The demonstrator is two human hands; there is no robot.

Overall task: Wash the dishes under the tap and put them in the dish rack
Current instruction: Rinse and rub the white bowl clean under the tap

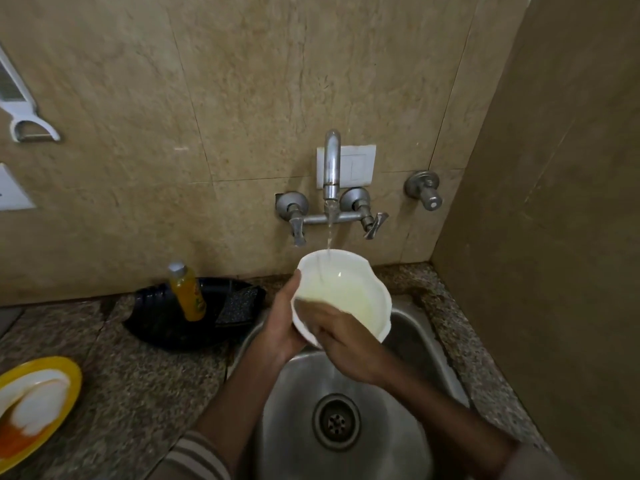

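Left hand [285,322] cups white bowl [346,292] from outside, fingers closed on its rim; right hand [341,336] rubs inside w/ fingers. Bowl sits under tap [330,168] stream, above sink [298,393]. Rinse step, probably; next needs tipping water out, then finding dish rack, not in view.

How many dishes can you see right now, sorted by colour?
White: 2, the bowl held under the tap by the left hand and right hand, and a dish lying on the yellow one
Yellow: 1, the plate on the counter
Total: 3
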